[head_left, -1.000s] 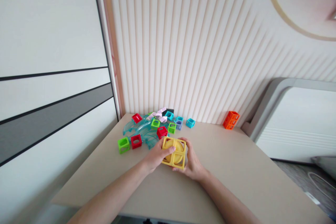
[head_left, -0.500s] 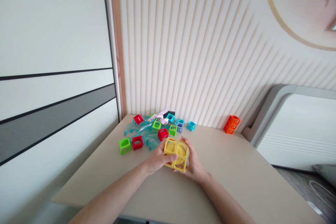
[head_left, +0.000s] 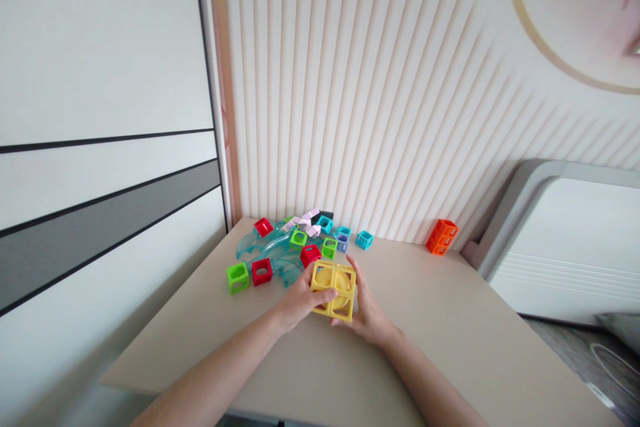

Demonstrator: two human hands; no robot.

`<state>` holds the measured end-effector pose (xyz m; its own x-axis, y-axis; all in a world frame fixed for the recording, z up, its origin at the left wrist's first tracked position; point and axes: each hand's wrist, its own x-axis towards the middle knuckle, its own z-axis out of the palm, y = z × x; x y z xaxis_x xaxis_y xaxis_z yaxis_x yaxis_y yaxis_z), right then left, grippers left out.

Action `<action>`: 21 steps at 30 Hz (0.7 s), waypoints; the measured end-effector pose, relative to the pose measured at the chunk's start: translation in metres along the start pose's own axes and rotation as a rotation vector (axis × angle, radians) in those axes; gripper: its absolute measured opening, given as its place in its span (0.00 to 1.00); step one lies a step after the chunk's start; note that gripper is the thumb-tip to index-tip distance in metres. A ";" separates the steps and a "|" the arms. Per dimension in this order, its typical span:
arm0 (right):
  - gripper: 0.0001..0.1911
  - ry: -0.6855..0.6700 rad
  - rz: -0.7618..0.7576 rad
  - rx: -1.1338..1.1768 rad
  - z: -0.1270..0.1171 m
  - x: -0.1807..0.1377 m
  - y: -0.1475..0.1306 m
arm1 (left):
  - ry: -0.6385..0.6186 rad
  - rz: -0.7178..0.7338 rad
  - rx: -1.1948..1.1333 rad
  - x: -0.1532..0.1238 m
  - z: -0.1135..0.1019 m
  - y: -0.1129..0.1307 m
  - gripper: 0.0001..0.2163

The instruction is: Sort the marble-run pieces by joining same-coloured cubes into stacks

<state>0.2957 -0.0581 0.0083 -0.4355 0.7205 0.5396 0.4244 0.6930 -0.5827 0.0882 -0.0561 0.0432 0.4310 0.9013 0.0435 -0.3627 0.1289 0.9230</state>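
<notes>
Now | left hand (head_left: 299,298) · right hand (head_left: 369,312) clasp yellow block (head_left: 341,279) | over table (head_left: 450,327)

Beige table (head_left: 450,347). Far left: pile of clear teal track pieces (head_left: 273,250) with small open cubes on it and pale pink pieces (head_left: 303,221) at its far edge. Green cube (head_left: 237,277) and red cube (head_left: 261,270) sit side by side, near-left of the pile. Lone cyan cube (head_left: 364,239) to its right. Orange block stack (head_left: 441,237) far right, by the ribbed wall panel (head_left: 375,113).
</notes>
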 end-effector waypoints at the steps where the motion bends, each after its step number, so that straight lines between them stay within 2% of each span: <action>1: 0.64 -0.017 0.025 0.015 0.000 0.000 0.001 | 0.001 0.000 -0.007 0.001 0.000 -0.001 0.28; 6: 0.61 -0.022 0.073 0.026 0.001 -0.003 0.005 | 0.053 0.068 -0.028 0.005 -0.001 0.001 0.27; 9: 0.52 -0.002 0.070 -0.028 0.000 -0.003 0.005 | 0.119 0.097 0.001 0.006 -0.001 0.006 0.28; 13: 0.39 -0.014 0.073 -0.073 -0.001 0.000 0.000 | 0.127 0.098 0.014 0.007 -0.002 0.007 0.29; 19: 0.38 0.066 0.140 -0.088 0.003 0.004 -0.006 | 0.225 0.141 0.065 0.010 -0.001 -0.004 0.29; 21: 0.37 0.092 0.175 -0.087 0.007 0.005 -0.004 | 0.215 0.166 0.054 0.010 0.000 -0.008 0.29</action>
<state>0.2863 -0.0577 0.0089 -0.2767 0.8264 0.4903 0.5558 0.5539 -0.6199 0.0953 -0.0477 0.0361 0.1823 0.9760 0.1190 -0.3666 -0.0448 0.9293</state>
